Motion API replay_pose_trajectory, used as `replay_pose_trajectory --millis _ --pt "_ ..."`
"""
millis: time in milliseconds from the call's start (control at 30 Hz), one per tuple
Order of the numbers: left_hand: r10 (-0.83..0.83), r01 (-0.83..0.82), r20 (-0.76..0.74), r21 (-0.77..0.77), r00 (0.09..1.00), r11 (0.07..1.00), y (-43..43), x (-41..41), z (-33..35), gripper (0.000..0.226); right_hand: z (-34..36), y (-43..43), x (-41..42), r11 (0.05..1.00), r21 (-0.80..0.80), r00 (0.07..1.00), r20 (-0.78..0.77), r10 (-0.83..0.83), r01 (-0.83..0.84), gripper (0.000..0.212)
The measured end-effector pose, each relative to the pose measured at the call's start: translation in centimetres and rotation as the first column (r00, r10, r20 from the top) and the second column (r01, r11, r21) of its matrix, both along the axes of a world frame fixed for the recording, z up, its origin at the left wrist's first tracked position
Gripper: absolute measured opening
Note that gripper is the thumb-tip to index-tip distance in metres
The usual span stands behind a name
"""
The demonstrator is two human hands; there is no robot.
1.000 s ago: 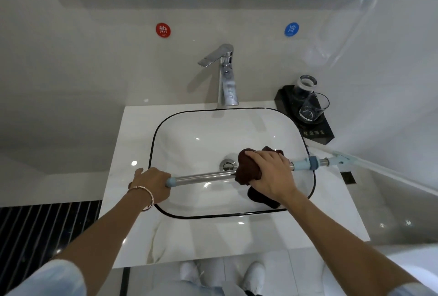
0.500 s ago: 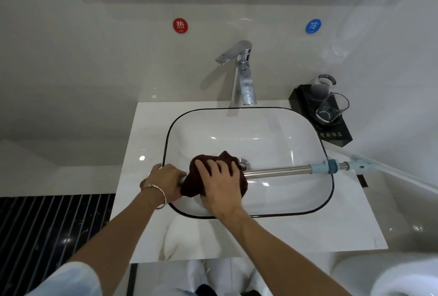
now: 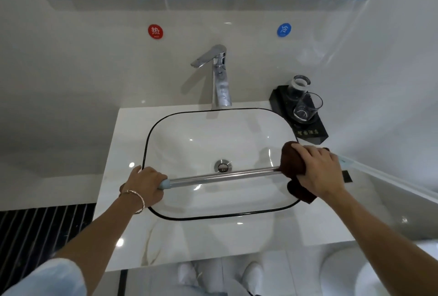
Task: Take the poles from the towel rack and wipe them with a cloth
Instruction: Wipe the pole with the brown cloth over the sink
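Observation:
A shiny metal pole (image 3: 225, 175) with pale blue end pieces lies level across the front of the sink basin (image 3: 166, 215). My left hand (image 3: 147, 185) grips its left end, a bracelet on the wrist. My right hand (image 3: 318, 172) holds a dark brown cloth (image 3: 290, 160) wrapped round the pole near its right end, over the basin's right rim. The pole's right tip is hidden behind the hand and cloth, with only a bit of pale blue (image 3: 343, 162) showing past the fingers.
A chrome faucet (image 3: 219, 78) stands behind the basin. A black tray (image 3: 312, 130) with two glasses sits at the back right of the white counter (image 3: 113, 177). Red and blue hot/cold stickers are on the wall. A white ledge runs along the right.
My right hand has slid the cloth along the pole from beside my left hand to the right end. The left hand keeps its grip on the left end.

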State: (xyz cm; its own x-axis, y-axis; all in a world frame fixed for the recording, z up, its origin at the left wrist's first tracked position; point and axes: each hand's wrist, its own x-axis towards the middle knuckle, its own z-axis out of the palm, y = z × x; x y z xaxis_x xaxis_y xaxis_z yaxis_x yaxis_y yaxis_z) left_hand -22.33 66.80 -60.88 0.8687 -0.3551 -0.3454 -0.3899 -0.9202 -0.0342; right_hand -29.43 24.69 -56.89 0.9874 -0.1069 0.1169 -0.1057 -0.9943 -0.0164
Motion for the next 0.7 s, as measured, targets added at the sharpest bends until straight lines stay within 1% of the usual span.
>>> replay_pose_trajectory --millis 100,200,267,333,367,400,467,533,600,633,700 --pt "0.042 -0.041 -0.022 0.021 0.999 0.999 -0.2 -0.1 0.1 0.015 0.3 -0.5 0.8 0.982 0.187 0.999 -0.045 -0.018 0.026 0.076" --pt "0.089 -0.083 -0.057 0.102 0.994 0.991 -0.7 -0.2 0.6 0.015 0.6 -1.6 1.7 0.896 0.435 0.985 -0.175 -0.006 0.083 0.079" --pt "0.151 -0.136 -0.074 0.172 0.986 0.976 -1.5 -0.3 1.2 0.022 0.5 -1.4 1.6 0.868 0.489 0.979 -0.202 0.013 0.089 0.081" --pt "0.195 -0.174 -0.073 0.234 0.978 0.957 -2.7 -0.5 1.5 0.037 0.4 -1.0 1.3 0.881 0.470 0.981 -0.192 0.038 0.058 0.084" --pt "0.187 -0.164 -0.078 0.236 0.979 0.958 -3.7 -0.7 1.6 0.045 0.4 -1.0 1.1 0.889 0.456 0.983 -0.177 0.052 0.035 0.085" --pt "0.158 -0.137 -0.092 0.204 0.983 0.969 -5.0 -0.9 1.6 0.052 0.4 -1.1 1.0 0.894 0.448 0.984 -0.163 0.066 0.014 0.085" --pt "0.063 -0.057 -0.120 0.059 0.991 0.997 -8.7 -1.1 1.6 0.060 0.4 -1.1 0.8 0.904 0.428 0.985 -0.145 0.089 -0.019 0.081" --pt "-0.035 0.025 -0.136 -0.073 0.990 0.997 -13.2 -1.2 1.5 0.062 0.3 -1.1 0.6 0.909 0.416 0.987 -0.127 0.100 -0.039 0.079" --pt "-0.052 0.015 -0.202 -0.177 0.978 0.984 -16.6 -1.1 1.3 0.058 -0.1 -1.0 0.4 0.912 0.407 0.992 -0.088 0.091 -0.047 0.078" --pt "-0.037 -0.013 -0.240 -0.201 0.970 0.980 -17.7 -0.9 1.2 0.055 -0.4 -1.0 0.1 0.914 0.403 0.994 -0.070 0.080 -0.046 0.078" --pt "-0.021 -0.031 -0.266 -0.188 0.964 0.982 -18.7 -0.5 1.0 0.047 -0.9 -0.9 -0.5 0.911 0.409 0.997 -0.032 0.063 -0.045 0.077"
